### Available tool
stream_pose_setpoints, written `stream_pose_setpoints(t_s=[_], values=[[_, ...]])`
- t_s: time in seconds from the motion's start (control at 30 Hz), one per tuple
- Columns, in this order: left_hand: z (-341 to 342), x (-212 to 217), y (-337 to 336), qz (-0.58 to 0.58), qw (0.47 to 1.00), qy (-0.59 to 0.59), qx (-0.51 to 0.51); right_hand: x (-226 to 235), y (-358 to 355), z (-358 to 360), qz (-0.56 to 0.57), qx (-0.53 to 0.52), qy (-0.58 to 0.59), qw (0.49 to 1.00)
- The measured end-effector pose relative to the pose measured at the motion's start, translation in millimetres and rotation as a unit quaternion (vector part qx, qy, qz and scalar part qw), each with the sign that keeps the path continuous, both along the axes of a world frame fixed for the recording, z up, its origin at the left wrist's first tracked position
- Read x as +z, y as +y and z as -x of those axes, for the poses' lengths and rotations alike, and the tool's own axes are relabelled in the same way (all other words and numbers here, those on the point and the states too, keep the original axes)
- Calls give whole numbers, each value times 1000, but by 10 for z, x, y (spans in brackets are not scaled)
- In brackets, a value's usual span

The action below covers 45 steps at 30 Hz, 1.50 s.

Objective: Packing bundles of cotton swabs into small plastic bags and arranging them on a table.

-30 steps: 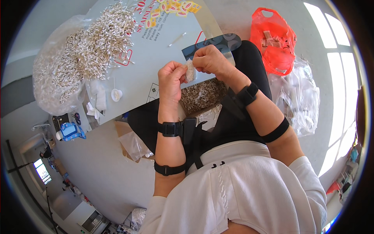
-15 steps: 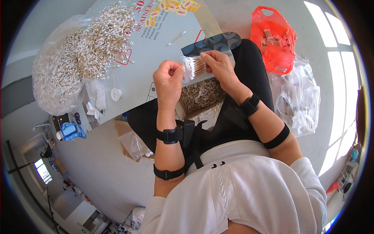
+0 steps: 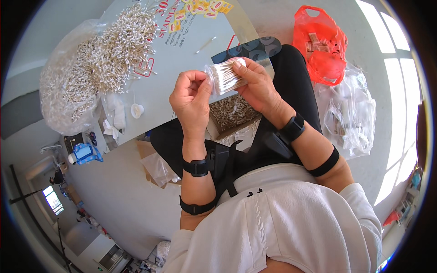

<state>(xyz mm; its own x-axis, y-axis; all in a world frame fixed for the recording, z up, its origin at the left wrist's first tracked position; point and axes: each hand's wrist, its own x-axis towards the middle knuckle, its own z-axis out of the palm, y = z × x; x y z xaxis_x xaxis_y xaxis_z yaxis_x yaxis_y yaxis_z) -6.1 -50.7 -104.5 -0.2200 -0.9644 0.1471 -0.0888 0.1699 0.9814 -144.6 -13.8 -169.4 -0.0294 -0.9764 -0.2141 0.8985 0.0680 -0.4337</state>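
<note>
A small clear bag of cotton swabs is held up in both hands, over the near edge of a grey table, with the swabs lying side by side. The left hand pinches the bag's left end between thumb and curled fingers. The right hand is partly closed round the other end, its thumb across the front and its fingers mostly hidden behind.

Taking the bag as the middle of a clock, with twelve toward the top, an open box full of swabs sits close by at six o'clock. A dark patterned sheet is near, between one and two, and a single swab lies at eleven. Farther out at eleven are scattered yellow labels. A large heap of loose swabs spills from a big clear sack between nine and ten. A small white dish stands at eight. A red carrier bag is well apart at two o'clock.
</note>
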Motion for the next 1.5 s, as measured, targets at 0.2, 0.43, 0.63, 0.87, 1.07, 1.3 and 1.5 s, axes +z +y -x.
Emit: stream_pose_setpoints(t_s=[0.2, 0.43, 0.63, 0.87, 1.07, 1.3, 1.5], values=[[38, 13, 13, 20, 998, 50, 22, 97, 4, -59, -9, -27, 3, 1000], [-16, 1, 10, 76, 993, -79, 36, 128, 14, -56, 3, -27, -20, 999], [2, 43, -21, 100, 994, -35, -12, 172, 12, -48, -2, -31, 43, 999], [-31, 78, -73, 120, 987, -93, -50, 155, 31, -26, 0, -36, 85, 996], [-42, 76, -78, 121, 984, -125, -45, 171, 39, 10, -2, -27, 187, 982], [-32, 61, -71, 122, 983, -131, -38, 131, 45, 13, 5, -30, 238, 971], [-18, 93, -82, 107, 978, -166, -63, 136, 44, -20, 7, -31, 219, 975]])
